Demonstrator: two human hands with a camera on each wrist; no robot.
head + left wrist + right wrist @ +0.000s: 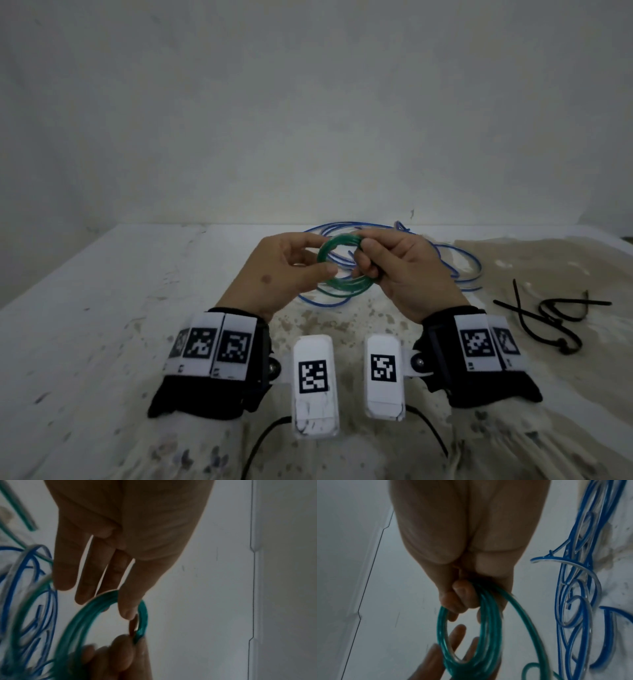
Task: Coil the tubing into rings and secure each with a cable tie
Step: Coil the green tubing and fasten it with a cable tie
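We see the green tubing coil held up above the desk, near the middle of its far edge, between both hands. The right hand has its grip clamped around one side of the ring, fingers curled over the bunched loops. The left hand has its fingers mostly straight, their tips and the thumb touching the opposite side of the coil, the grip apart. Loose blue tubing lies sprawled on the desk beneath and behind the coil. Black cable ties lie toward the right edge.
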